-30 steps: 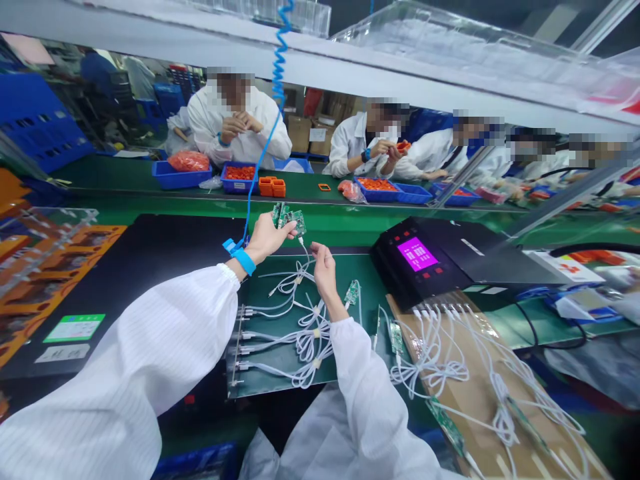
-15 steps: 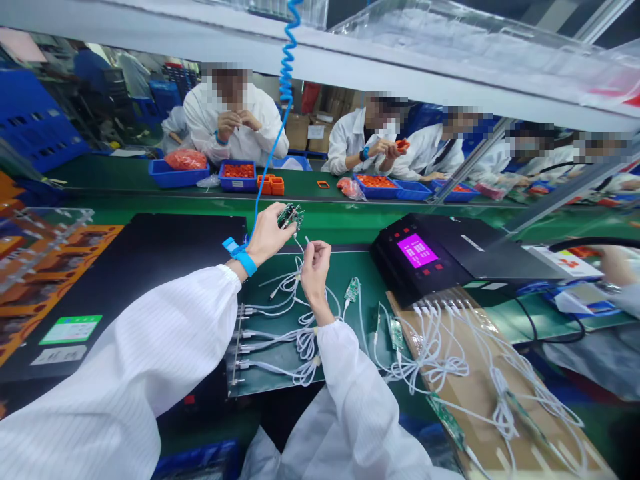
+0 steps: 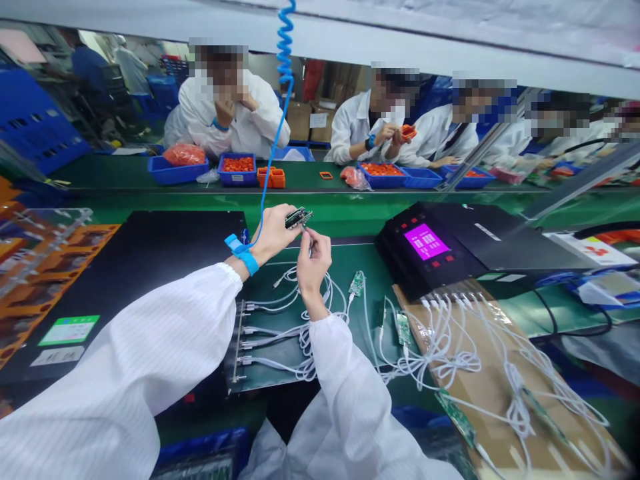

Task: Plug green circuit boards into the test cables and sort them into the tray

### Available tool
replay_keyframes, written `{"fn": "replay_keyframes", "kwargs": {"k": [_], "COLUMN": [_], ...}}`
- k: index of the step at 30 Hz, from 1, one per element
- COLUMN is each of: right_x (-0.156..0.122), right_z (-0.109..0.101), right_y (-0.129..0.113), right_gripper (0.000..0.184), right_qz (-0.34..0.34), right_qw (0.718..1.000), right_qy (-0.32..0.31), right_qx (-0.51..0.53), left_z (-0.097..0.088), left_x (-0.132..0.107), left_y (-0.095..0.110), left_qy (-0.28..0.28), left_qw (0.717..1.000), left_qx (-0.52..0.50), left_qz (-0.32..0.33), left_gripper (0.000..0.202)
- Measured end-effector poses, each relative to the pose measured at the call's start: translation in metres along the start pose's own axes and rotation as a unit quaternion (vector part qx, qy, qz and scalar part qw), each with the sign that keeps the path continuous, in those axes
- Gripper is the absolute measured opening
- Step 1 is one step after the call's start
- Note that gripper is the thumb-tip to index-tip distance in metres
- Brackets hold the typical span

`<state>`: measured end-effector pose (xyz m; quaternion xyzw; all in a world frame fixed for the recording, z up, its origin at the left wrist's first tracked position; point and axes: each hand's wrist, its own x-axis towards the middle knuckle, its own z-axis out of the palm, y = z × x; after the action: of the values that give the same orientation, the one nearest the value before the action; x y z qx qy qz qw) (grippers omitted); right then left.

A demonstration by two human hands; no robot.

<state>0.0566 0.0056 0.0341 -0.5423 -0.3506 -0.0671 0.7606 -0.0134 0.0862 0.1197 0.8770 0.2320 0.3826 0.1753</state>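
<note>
My left hand (image 3: 273,231), with a blue wrist strap (image 3: 243,253) around its wrist, is closed on a small stack of green circuit boards (image 3: 299,218), held above the bench. Just below the boards' edge, my right hand (image 3: 313,261) pinches the end of a white cable, mostly hidden by the fingers. The fingertips are close against the boards; whether the plug sits in a socket cannot be made out. Under my hands, bundled white cables (image 3: 306,340) run from a clear connector strip (image 3: 235,347). A green circuit board (image 3: 357,285) on a cable lies to the right.
A black tester with a lit magenta screen (image 3: 427,241) stands right, its cables spreading over a cardboard sheet (image 3: 480,363). To the left are a black box (image 3: 165,267) and an orange rack (image 3: 75,267). Co-workers sit opposite behind blue bins (image 3: 237,177). A coiled blue cord (image 3: 285,50) hangs ahead.
My right hand has moved up with the cable end to the boards' lower edge. The boards have turned flatter in my left hand. The view has shifted slightly.
</note>
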Motion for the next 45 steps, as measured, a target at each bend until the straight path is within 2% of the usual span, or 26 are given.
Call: {"fn": "replay_keyframes", "kwargs": {"k": [4, 9, 18, 32, 40, 45], "right_x": [0.002, 0.004, 0.002, 0.001, 0.001, 0.003], "right_z": [0.001, 0.003, 0.01, 0.017, 0.023, 0.024], "right_y": [-0.002, -0.004, -0.006, -0.012, -0.019, -0.016], "right_gripper": [0.025, 0.022, 0.023, 0.023, 0.024, 0.027], "right_qz": [0.01, 0.009, 0.046, 0.108, 0.114, 0.114], "right_qw": [0.999, 0.999, 0.995, 0.984, 0.987, 0.987], "right_qy": [0.032, 0.033, 0.045, 0.084, 0.09, 0.092], "right_qx": [0.016, 0.023, 0.077, 0.118, 0.073, 0.073], "left_z": [0.001, 0.001, -0.002, -0.002, 0.003, 0.001], "left_x": [0.0, 0.0, -0.001, -0.002, -0.004, -0.004], "left_y": [0.003, 0.006, 0.012, 0.016, 0.015, 0.019], "left_qy": [-0.006, 0.001, 0.007, 0.003, -0.003, 0.009], "left_qw": [1.0, 1.0, 0.999, 1.0, 1.0, 1.0], "left_qx": [0.0, -0.009, -0.012, -0.018, 0.009, -0.014], "left_qz": [-0.006, -0.011, -0.03, -0.005, 0.016, -0.017], "left_gripper": [0.009, 0.006, 0.01, 0.012, 0.013, 0.008]}}
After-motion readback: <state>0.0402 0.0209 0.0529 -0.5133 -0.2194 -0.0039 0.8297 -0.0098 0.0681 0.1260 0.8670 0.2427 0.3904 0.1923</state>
